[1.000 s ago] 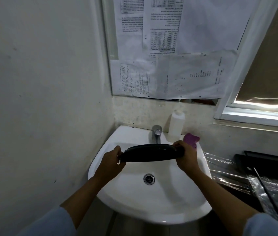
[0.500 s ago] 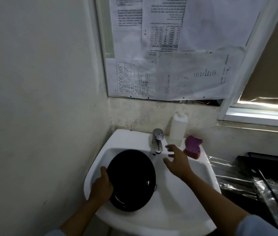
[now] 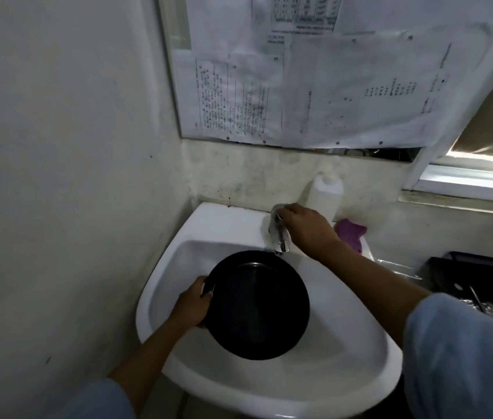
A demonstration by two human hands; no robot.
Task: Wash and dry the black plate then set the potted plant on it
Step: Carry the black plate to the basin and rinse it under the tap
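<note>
The round black plate (image 3: 259, 303) lies face up inside the white sink (image 3: 360, 373), just below the spout. My left hand (image 3: 192, 306) grips its left rim. My right hand (image 3: 305, 228) rests on top of the chrome faucet (image 3: 280, 238), fingers curled over its handle. No water stream is visible. The potted plant is out of view.
A white plastic bottle (image 3: 325, 193) and a purple sponge (image 3: 351, 234) sit on the sink's back right edge. A wall stands close on the left. Papers cover the mirror (image 3: 299, 86) above. A black tray with plastic wrap (image 3: 481, 276) lies to the right.
The plate went from held edge-on in both hands to lying in the basin, held by the left hand only. My right hand let go and moved up onto the faucet.
</note>
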